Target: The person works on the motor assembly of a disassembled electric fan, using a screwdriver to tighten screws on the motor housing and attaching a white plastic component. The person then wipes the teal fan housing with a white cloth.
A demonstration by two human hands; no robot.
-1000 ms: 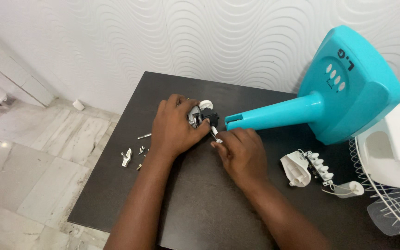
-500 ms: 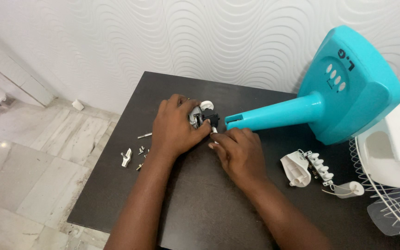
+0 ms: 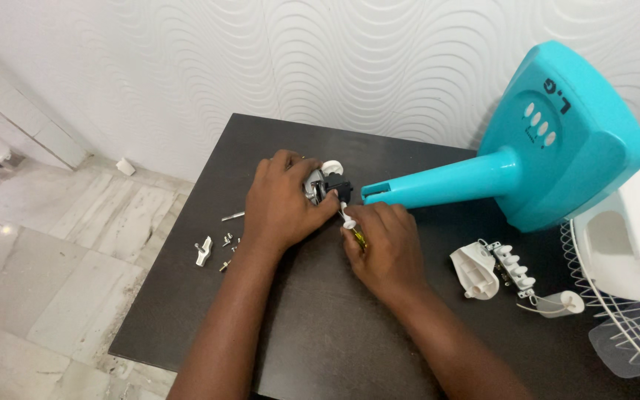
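Near the frame's centre, on the dark table (image 3: 320, 348), the left hand (image 3: 281, 204) is clasping a small motor assembly (image 3: 318, 185). Just right of it, the right hand (image 3: 383, 244) is gripping a screwdriver (image 3: 352, 227), its tip touching the assembly. The turquoise fan stand (image 3: 527, 155) is lying at upper right, loose screws (image 3: 225, 244) at left.

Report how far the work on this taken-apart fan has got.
Done: teal fan base lies on its side, screws and switch block set out on the table. In hand: left hand steadies the motor part; right hand works a screwdriver. Left: wire guard lies separate.
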